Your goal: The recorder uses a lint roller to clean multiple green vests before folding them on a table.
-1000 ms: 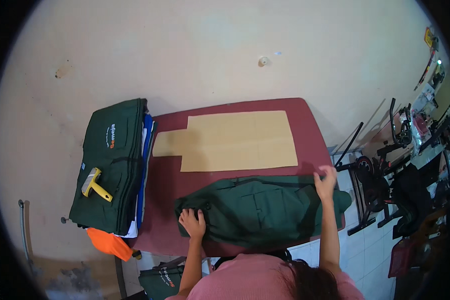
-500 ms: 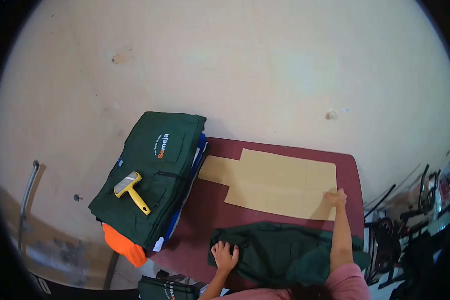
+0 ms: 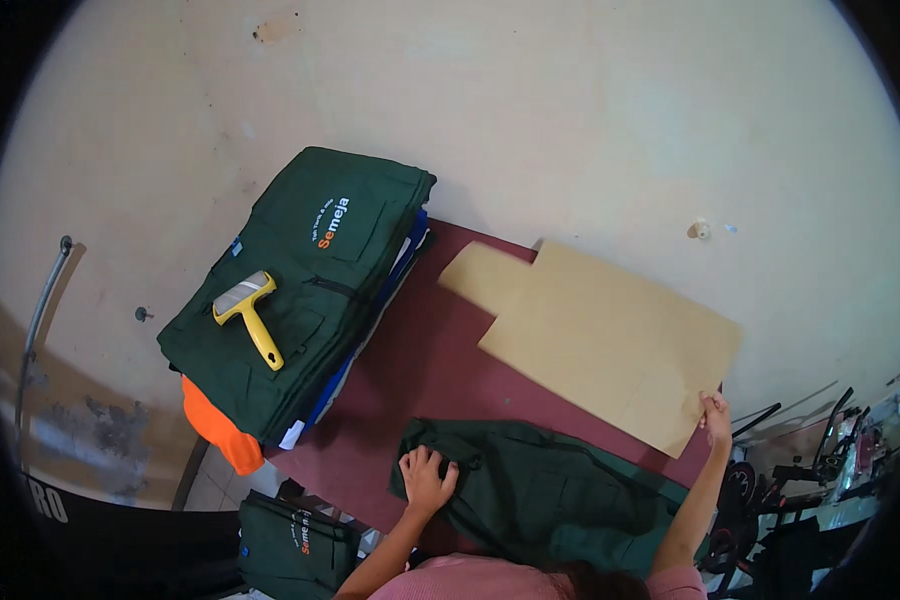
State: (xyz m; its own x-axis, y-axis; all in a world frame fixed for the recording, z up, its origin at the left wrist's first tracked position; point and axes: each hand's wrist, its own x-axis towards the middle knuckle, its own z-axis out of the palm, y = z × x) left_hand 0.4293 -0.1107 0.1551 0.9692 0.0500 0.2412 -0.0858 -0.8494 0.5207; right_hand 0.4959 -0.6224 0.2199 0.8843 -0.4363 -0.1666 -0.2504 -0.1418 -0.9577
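My right hand (image 3: 715, 417) is closed on the near right corner of a flat tan cardboard sheet (image 3: 610, 345), whose left end is a narrower tab. That sheet is tilted, its right part raised off the dark red table (image 3: 390, 395). My left hand (image 3: 428, 480) rests on the left end of a dark green garment (image 3: 550, 490), fingers slightly bent and apart, thumb spread. The garment lies lengthwise along the table's near side and looks like a pocketed work jacket. My right forearm passes over its right end.
To the left stands a tall stack of folded garments (image 3: 370, 190), green on top, blue below. A yellow-handled grooming brush (image 3: 255, 318) lies on it. Orange cloth (image 3: 220, 425) hangs underneath. Another folded green garment (image 3: 280, 550) sits lower, near left. Exercise equipment (image 3: 770, 500) stands at right; a wall (image 3: 530, 120) rises behind.
My right hand has lifted and swung the cardboard up and to the right. The left hand stays on the garment. The whole view has turned and shifted a little.
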